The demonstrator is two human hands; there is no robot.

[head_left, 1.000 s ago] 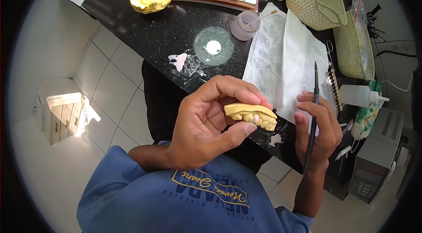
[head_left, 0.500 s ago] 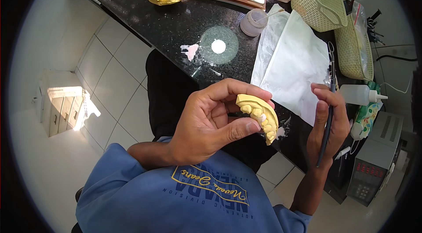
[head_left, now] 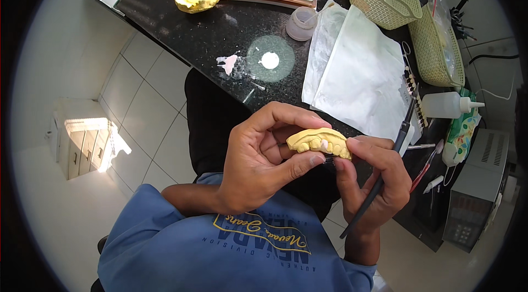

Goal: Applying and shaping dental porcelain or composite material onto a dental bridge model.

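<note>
Yellow tooth model (head_left: 316,140)
Left hand (head_left: 261,157) pinches it; half-curled right hand (head_left: 385,173) touches its end, holding a brush (head_left: 403,133).

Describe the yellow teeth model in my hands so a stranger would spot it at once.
At the black table's near edge are the left hand and right hand. Between them is a curved yellow teeth model. Unlike the second yellow model lying on the table, it is held up and shows one whitish tooth.

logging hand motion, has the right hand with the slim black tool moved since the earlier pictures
Yes: against the round translucent jar, the right hand has moved left and toward the blue shirt, now touching the yellow plaster dental cast.
</note>
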